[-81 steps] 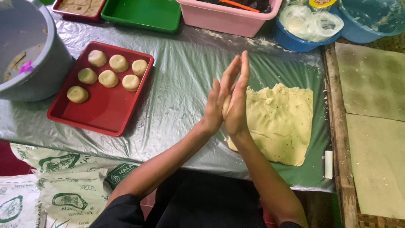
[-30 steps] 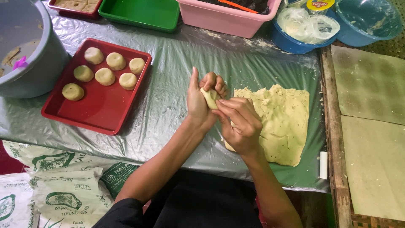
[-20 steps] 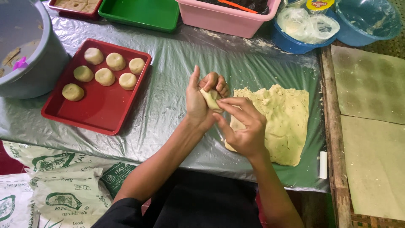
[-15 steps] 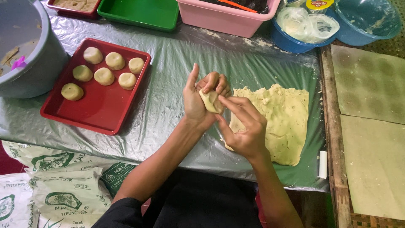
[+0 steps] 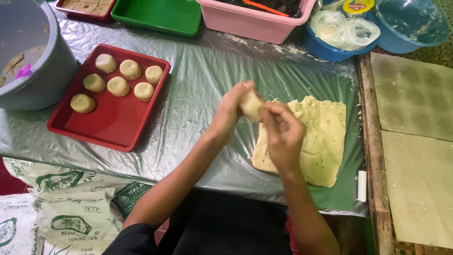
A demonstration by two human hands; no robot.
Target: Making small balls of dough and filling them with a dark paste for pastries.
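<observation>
both hands have closed in: left hand (image 5: 233,106) and right hand (image 5: 283,134) now pinch a dough ball (image 5: 251,105) above the desk (image 5: 207,85), shaping it.

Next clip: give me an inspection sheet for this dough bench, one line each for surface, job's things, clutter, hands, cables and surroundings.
Surface: table under a clear plastic sheet, lightly floured near the pink tub.
Job's things: dough ball held between both hands; flat dough sheet beneath; six shaped pieces on the red tray.
Clutter: grey bucket, green tray, blue bowls, plastic bags in one bowl.
Hands: left hand cups the ball; right hand pinches it from the front.
Cables: nothing seen.
Surroundings: printed flour sacks lower left; mats on wooden bench at right.
</observation>
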